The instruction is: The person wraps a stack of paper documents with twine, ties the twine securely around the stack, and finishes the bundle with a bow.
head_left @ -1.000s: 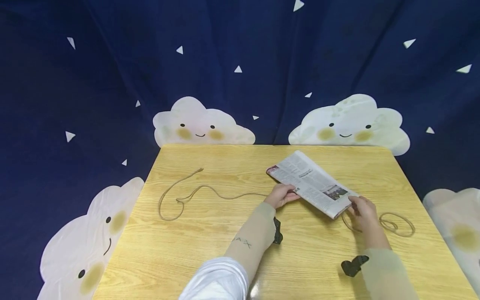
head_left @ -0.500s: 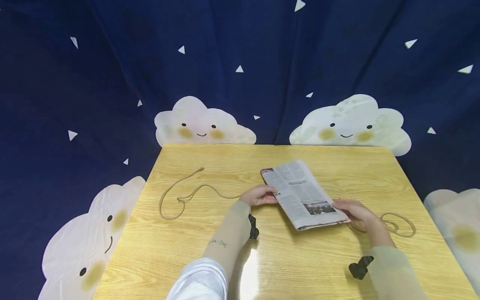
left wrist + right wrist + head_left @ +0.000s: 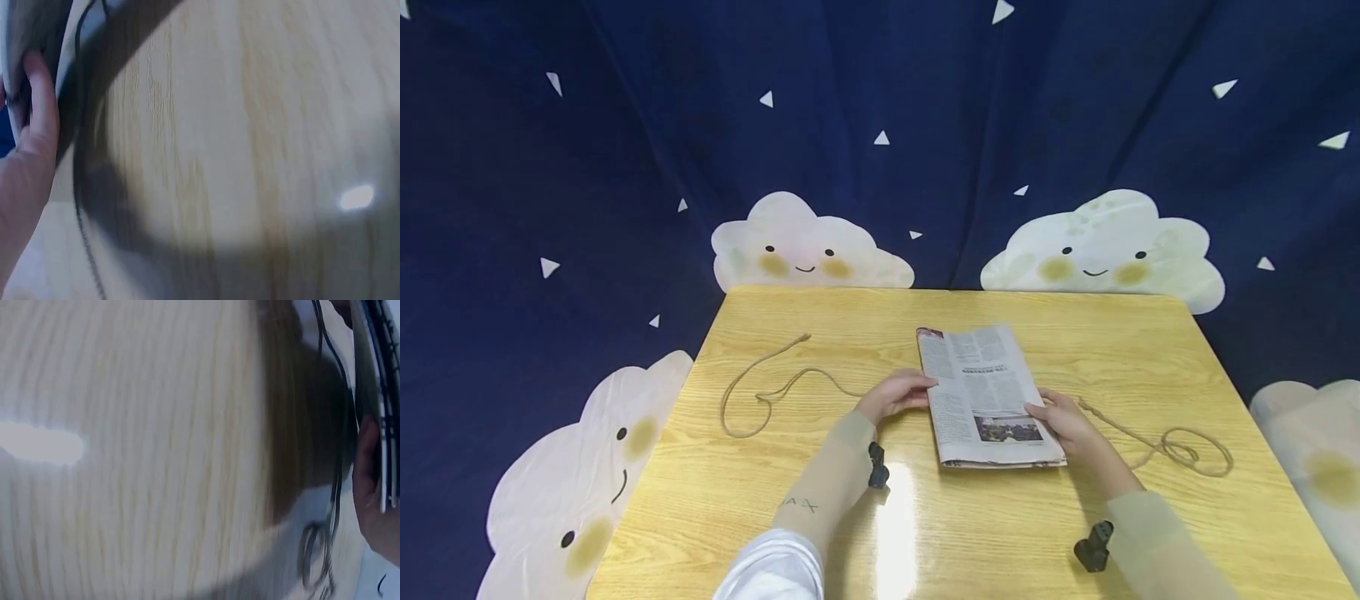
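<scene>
A folded newspaper (image 3: pixel 981 396) is held between both hands above the wooden table, its printed side up and a photo near its front edge. My left hand (image 3: pixel 897 393) grips its left edge, thumb on top and fingers beneath. On the opposite edge, my right hand (image 3: pixel 1063 421) pinches the paper the same way. Both wrist views show a gap between the newspaper (image 3: pixel 37 31) and the tabletop. A thin brown cord (image 3: pixel 790 387) lies under the paper, its middle hidden; it comes out at the left and, looped, at the right.
The light wooden table (image 3: pixel 737 508) reaches back to a dark blue curtain (image 3: pixel 850 67) printed with clouds and white triangles. Small black devices (image 3: pixel 877 465) are strapped to both wrists. A bright reflection lies on the table's front part.
The newspaper has turned from slanted to nearly straight and moved left, closer to the front. Both hands have shifted with it, and the cord's end at the right has come into view.
</scene>
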Motion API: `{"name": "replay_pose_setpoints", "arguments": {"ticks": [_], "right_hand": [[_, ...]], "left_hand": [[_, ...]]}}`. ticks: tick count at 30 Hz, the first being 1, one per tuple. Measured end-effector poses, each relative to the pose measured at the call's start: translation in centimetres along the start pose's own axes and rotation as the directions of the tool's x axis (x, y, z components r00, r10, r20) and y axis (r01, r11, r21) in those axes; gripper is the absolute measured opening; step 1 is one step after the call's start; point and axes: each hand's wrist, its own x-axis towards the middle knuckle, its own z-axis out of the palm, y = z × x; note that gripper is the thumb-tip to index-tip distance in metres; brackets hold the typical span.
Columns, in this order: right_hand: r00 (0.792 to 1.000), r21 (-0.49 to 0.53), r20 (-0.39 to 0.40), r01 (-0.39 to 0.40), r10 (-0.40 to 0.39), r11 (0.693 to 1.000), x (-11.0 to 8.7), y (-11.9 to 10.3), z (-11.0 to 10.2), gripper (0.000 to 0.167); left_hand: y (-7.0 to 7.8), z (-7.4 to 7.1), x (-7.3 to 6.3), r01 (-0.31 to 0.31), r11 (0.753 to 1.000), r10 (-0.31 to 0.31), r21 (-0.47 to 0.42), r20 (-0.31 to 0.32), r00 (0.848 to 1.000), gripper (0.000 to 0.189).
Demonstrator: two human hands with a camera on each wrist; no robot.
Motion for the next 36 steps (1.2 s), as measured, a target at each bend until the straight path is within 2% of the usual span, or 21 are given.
{"name": "replay_pose_setpoints", "arguments": {"ticks": [5,8,10,13,15,20,25,32,36], "right_hand": [[0.997,-0.105,-0.066,0.038,-0.045,0.994,-0.1,0.0,2.2,0.055],[0.996,-0.144,-0.074,0.042,-0.053,0.989,-0.1,0.0,3.5,0.055],[0.994,-0.186,-0.074,0.061,-0.076,0.981,0.2,0.2,4.4,0.054],[0.991,-0.264,-0.066,0.093,-0.114,0.96,0.6,0.6,5.6,0.052],[0.987,-0.292,-0.075,0.114,-0.141,0.95,0.9,1.1,6.2,0.049],[0.983,-0.309,-0.115,0.103,-0.145,0.946,1.3,1.6,6.5,0.048],[0.983,-0.343,-0.143,0.059,-0.115,0.937,1.6,2.1,6.4,0.05],[0.971,-0.406,-0.211,0.014,-0.108,0.914,1.7,2.6,6.3,0.049],[0.964,-0.475,-0.23,0.008,-0.133,0.88,1.7,2.5,6.3,0.048]], "left_hand": [[0.1,-0.4,-1.4,-0.103,0.99,0.111,0.101,-0.078,0.991,0.033],[-0.2,-1.0,-2.2,-0.148,0.976,0.173,0.158,-0.16,0.972,0.033],[0.1,-1.1,-3.5,-0.173,0.963,0.214,0.206,-0.194,0.957,0.034],[0.6,-1.5,-5.1,-0.187,0.94,0.258,0.286,-0.238,0.936,0.034],[0.8,-1.8,-5.8,-0.184,0.93,0.269,0.318,-0.25,0.93,0.035],[-0.7,-2.5,-4.5,-0.17,0.92,0.284,0.353,-0.301,0.91,0.034],[-1.7,-2.6,-3.7,-0.155,0.895,0.312,0.418,-0.34,0.887,0.033],[-2.2,-2.4,-3.2,-0.139,0.867,0.328,0.478,-0.339,0.882,0.031],[-2.2,-2.3,-3.0,-0.111,0.823,0.349,0.556,-0.343,0.872,0.03]]}}
